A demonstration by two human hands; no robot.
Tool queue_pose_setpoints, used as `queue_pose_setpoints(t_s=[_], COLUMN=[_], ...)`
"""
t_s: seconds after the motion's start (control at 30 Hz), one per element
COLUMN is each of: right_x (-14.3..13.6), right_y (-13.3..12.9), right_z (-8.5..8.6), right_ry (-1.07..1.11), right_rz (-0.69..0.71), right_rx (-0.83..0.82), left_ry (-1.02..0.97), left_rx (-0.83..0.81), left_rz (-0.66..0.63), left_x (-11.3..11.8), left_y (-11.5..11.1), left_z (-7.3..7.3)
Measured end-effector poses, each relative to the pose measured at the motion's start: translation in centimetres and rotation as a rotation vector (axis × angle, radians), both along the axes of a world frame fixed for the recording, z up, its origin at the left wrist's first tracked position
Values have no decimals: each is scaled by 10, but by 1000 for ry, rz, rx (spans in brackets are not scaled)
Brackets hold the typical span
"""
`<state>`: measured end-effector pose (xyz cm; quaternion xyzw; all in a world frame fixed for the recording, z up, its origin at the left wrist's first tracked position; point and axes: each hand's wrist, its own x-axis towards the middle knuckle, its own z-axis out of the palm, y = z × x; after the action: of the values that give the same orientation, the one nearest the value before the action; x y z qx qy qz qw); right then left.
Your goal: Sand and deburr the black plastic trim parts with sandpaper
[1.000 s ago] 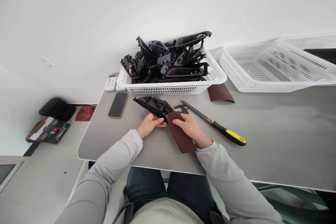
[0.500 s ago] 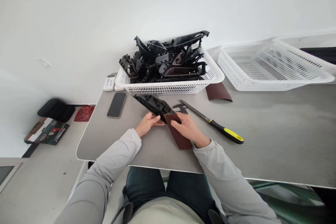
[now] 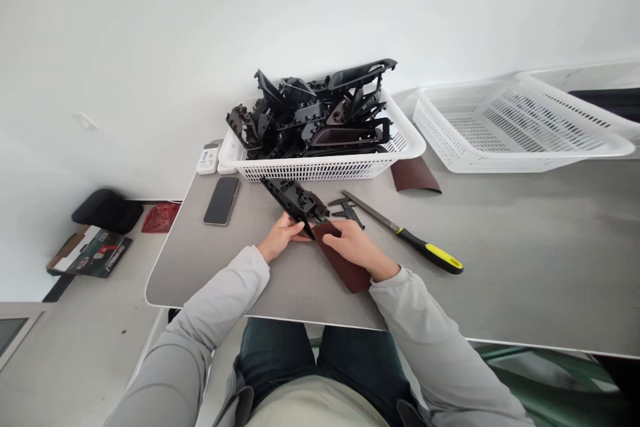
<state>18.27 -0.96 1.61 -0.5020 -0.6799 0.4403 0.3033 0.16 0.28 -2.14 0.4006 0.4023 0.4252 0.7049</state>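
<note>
My left hand [image 3: 283, 236] is closed on the near end of a black plastic trim part [image 3: 293, 199], which is tilted with its clips and ribs showing. In my right hand [image 3: 353, 244] is a sheet of brown sandpaper [image 3: 343, 268], pinched with the thumb on top. The sheet's upper edge meets the near right end of the trim part; the exact contact is hidden by the fingers. Just beyond my right hand lies a black caliper [image 3: 347, 211]. A file [image 3: 425, 248] with a black and yellow handle rests to the right.
A white basket [image 3: 320, 169] heaped with black trim parts stands at the back. Another white basket [image 3: 500, 155] is to its right. A second brown sheet [image 3: 416, 176] lies between them. On the left are a phone [image 3: 221, 201] and a small white device [image 3: 208, 159].
My right hand and the sandpaper have shifted slightly down and toward me, showing more of the caliper. The trim part has turned a little in my left hand.
</note>
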Motion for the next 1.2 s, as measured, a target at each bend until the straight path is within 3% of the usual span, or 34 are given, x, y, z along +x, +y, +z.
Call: queue_pose_setpoints(t_s=[0.23, 0.47, 0.83, 0.97, 1.2], right_x=[6, 4, -2, -7, -13], right_y=[7, 9, 0, -5, -12], right_z=[-2, -10, -1, -2, -6], right_ry=[127, 34, 126, 152, -49], right_rz=[-213, -195, -158, -84, 63], right_rx=[-140, -121, -50, 63, 374], left_ry=[88, 33, -64, -102, -85], left_rx=[14, -29, 4, 8, 2], left_rz=[111, 159, 135, 135, 143], left_x=[2, 2, 2, 3, 2], left_y=[0, 2, -1, 0, 1], left_z=[8, 5, 8, 6, 6])
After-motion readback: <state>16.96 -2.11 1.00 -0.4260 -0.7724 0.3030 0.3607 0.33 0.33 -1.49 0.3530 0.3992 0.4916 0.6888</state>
